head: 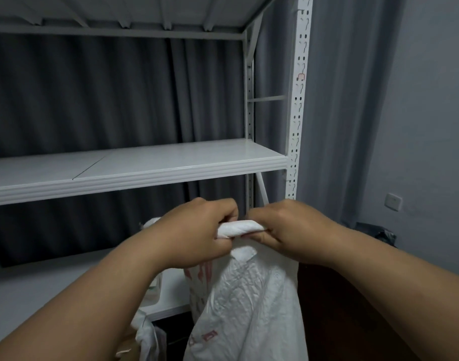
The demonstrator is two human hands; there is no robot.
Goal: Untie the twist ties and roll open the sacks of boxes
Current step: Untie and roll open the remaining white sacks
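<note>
1. The left hand [197, 230] and the right hand [283, 227] both grip the rolled top edge [240, 228] of the white sack [249, 295], fingers curled round it.
2. The sack hangs directly below both hands, in front of the lower shelf [27, 287].
3. No twist tie is visible, so the step seems to be rolling the mouth open.
4. Next, I think both hands must turn the roll evenly outward.

Bare forearms [113, 290] — no sleeves

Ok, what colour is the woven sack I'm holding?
White woven plastic sack with faded red printing, seen in the head view.
</note>
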